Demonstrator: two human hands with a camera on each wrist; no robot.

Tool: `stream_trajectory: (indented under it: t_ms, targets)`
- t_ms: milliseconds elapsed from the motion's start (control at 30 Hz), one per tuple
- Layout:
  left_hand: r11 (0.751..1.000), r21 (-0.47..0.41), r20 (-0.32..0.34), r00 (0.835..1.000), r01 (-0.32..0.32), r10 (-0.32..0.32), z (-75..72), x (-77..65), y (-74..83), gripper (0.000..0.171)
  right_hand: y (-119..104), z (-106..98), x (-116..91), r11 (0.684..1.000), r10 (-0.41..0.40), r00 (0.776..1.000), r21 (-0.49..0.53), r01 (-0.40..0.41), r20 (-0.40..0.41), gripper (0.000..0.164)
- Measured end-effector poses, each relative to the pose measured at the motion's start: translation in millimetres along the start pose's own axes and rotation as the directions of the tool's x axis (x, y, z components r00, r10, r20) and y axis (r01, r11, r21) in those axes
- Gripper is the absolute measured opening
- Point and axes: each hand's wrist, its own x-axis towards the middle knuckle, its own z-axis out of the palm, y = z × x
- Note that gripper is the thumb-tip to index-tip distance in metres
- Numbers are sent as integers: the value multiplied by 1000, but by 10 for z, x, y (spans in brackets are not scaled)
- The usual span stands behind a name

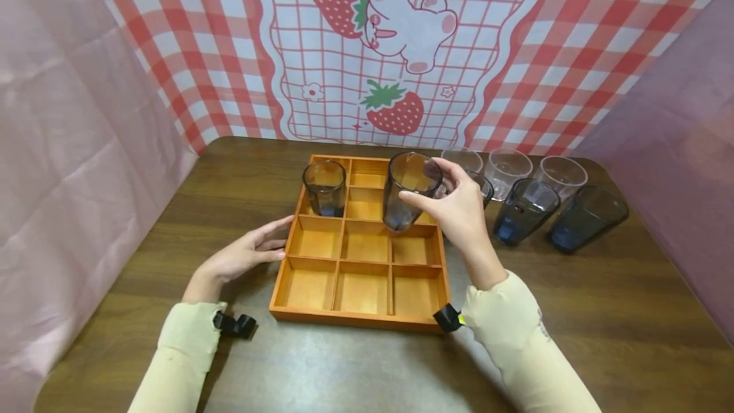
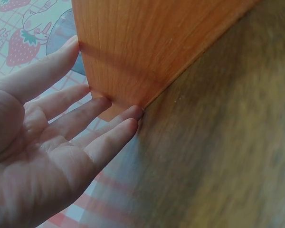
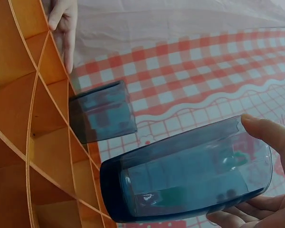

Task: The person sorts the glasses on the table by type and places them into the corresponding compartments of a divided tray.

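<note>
One cup [image 1: 406, 178] hangs above the tray [image 1: 358, 320] at approx. 1 o'clock, pinched in your R hand [image 1: 463, 212]; your L hand [image 1: 249, 253], spread, touches tray at 9. Prob. mid-placing; next move calls for lowering it base-first into a cell [image 1: 367, 241].

Your right hand [image 1: 461, 209] holds a glass [image 1: 401, 190] over the tray [image 1: 355, 320]; your left hand [image 1: 243, 255] touches its left side. Another glass [image 1: 325, 193] stands inside, more glasses [image 1: 523, 215] right of it.

The left hand [image 1: 246, 255] extends its fingers [image 2: 80, 114]; the right hand [image 1: 460, 212] grips, thumb [image 1: 421, 201] opposed.
</note>
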Motion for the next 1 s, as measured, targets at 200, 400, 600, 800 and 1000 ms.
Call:
stream_trajectory:
  t_ms: [200,400,600,800,1000]
  targets:
    - [1000,-3,2,1000,8,-8,9,15,3,73,16,76,78,998,-2,1000,-59,2,0,77]
    - [1000,-3,-2,1000,18,-18,3,0,4,74,14,161,161,997,-12,1000,-80,12,5,77]
    - [1000,-1,-5,1000,10,-10,-5,-5,-3,74,21,244,229,995,-22,1000,-98,24,15,77]
    - [1000,-4,-9,1000,9,-9,-10,-4,-19,74,50,306,295,993,-2,1000,-116,5,28,78]
    - [1000,4,-11,1000,19,-19,-12,-8,-9,73,73,372,357,995,22,998,-100,-17,53,81]
